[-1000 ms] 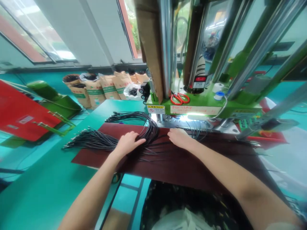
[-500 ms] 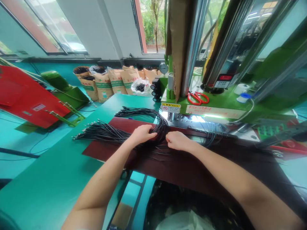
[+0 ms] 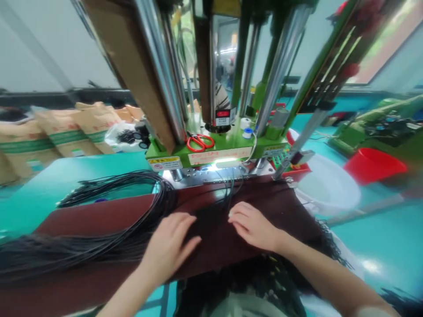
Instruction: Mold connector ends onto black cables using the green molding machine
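My left hand [image 3: 172,244] hovers above the dark red-brown sheet [image 3: 109,211], thumb apart from its fingers, with nothing in it. Just left of it lies a large looped bundle of black cables [image 3: 165,196], its long strands spreading leftward. Over the right part of the sheet is my right hand [image 3: 254,224], fingers loosely bent and slightly apart, holding nothing I can see. Near its fingertips, several thin dark cables [image 3: 228,191] hang from the green press [image 3: 238,143] onto the sheet.
Red-handled scissors [image 3: 200,142] and a blue-and-white spool [image 3: 247,133] sit on the press ledge. Paper sacks [image 3: 66,132] stand behind the green table [image 3: 62,169]. At right are a white basin [image 3: 333,187] and a red bucket [image 3: 373,165]. More cable ends [image 3: 333,246] hang at the sheet's right edge.
The view has swung right, toward the press. My left hand has let go of the cable bundle, which stays looped on the left. My right hand's fingers have loosened, nearer the thin cables.
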The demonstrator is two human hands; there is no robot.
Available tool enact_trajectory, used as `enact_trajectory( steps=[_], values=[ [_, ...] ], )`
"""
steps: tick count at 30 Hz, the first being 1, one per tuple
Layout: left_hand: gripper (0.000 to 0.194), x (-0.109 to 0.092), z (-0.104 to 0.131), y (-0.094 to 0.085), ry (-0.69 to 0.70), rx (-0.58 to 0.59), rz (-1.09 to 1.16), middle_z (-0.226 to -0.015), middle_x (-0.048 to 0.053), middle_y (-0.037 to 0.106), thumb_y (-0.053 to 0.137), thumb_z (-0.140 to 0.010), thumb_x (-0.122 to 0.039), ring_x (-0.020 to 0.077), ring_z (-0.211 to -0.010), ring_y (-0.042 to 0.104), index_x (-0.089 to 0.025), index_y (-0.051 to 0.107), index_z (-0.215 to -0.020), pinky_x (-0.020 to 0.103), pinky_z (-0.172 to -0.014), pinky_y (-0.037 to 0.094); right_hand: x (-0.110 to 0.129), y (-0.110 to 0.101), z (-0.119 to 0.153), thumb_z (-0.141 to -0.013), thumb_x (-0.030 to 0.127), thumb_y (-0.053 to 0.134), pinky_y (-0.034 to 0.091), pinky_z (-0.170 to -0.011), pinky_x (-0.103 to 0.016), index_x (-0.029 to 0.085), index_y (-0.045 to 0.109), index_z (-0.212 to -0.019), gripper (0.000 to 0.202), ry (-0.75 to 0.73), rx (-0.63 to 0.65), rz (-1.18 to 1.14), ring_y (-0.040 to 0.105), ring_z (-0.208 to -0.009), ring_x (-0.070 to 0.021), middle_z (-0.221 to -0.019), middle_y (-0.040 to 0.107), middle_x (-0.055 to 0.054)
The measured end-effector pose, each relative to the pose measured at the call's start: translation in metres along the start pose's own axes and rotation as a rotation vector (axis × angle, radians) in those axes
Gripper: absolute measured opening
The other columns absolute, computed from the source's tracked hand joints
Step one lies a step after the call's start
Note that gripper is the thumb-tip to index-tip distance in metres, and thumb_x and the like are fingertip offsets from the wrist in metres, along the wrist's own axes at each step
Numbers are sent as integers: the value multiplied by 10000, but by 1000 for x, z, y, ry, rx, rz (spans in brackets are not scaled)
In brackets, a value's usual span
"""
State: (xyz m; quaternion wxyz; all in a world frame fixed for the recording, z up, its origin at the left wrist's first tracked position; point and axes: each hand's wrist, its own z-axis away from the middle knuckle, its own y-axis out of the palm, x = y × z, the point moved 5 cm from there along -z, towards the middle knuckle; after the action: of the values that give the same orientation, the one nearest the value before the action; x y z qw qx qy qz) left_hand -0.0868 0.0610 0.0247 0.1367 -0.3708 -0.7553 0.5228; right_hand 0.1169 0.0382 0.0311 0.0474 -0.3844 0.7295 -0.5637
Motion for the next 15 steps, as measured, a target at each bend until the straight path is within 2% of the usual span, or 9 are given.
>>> enact_trajectory(
  steps=[3, 5, 6, 8, 10, 13, 15],
  values=[
    [613, -68, -23, 35, 231, 135, 13, -1179, 113, 532, 509, -721, -553, 258, -1084, 479, -186, 436, -1206, 388, -903, 409, -24, -37, 56, -810, 87, 433, 438, -781, -320, 183, 579, -881, 189, 211, -241, 18, 510, -875, -167, -882, 582, -62],
    [843, -98, -48, 64, 301, 201, -34, -1301, 147, 427, 532, -624, -655, 290, -1187, 386, -151, 367, -1279, 411, -942, 369, -40, -50, 87, -816, 91, 427, 462, -729, -294, 191, 575, -867, 185, 333, -327, 23, 536, -812, -153, -837, 587, -50],
    [892, -108, -62, 77, 308, 216, -64, -1338, 157, 379, 536, -605, -670, 293, -1222, 341, -140, 345, -1296, 415, -960, 346, -47, -53, 99, -817, 96, 426, 469, -712, -288, 194, 574, -858, 182, 384, -344, 46, 545, -789, -150, -820, 591, -44],
    [881, -116, -90, 97, 285, 212, -129, -1361, 176, 339, 541, -623, -649, 294, -1239, 313, -116, 347, -1297, 413, -972, 320, -61, -53, 119, -812, 113, 433, 476, -727, -307, 189, 574, -888, 177, 460, -335, 161, 555, -799, -166, -840, 599, -52],
    [797, -117, -114, 108, 247, 193, -187, -1344, 178, 363, 544, -668, -595, 299, -1207, 350, -112, 377, -1280, 420, -958, 319, -75, -49, 130, -813, 132, 435, 468, -767, -345, 171, 559, -992, 221, 504, -279, 327, 555, -839, -193, -889, 598, -74],
    [678, -116, -133, 111, 239, 174, -240, -1292, 150, 434, 558, -702, -520, 297, -1138, 408, -139, 426, -1248, 425, -913, 340, -97, -44, 129, -842, 151, 399, 464, -751, -340, 135, 496, -1132, 306, 532, -142, 507, 559, -835, -201, -923, 581, -93],
    [641, -117, -137, 108, 252, 170, -263, -1266, 139, 460, 569, -704, -493, 292, -1116, 418, -140, 449, -1227, 416, -894, 347, -109, -41, 117, -856, 145, 378, 461, -692, -298, 129, 532, -1059, 256, 512, -44, 554, 564, -776, -179, -875, 572, -77]
  ],
)
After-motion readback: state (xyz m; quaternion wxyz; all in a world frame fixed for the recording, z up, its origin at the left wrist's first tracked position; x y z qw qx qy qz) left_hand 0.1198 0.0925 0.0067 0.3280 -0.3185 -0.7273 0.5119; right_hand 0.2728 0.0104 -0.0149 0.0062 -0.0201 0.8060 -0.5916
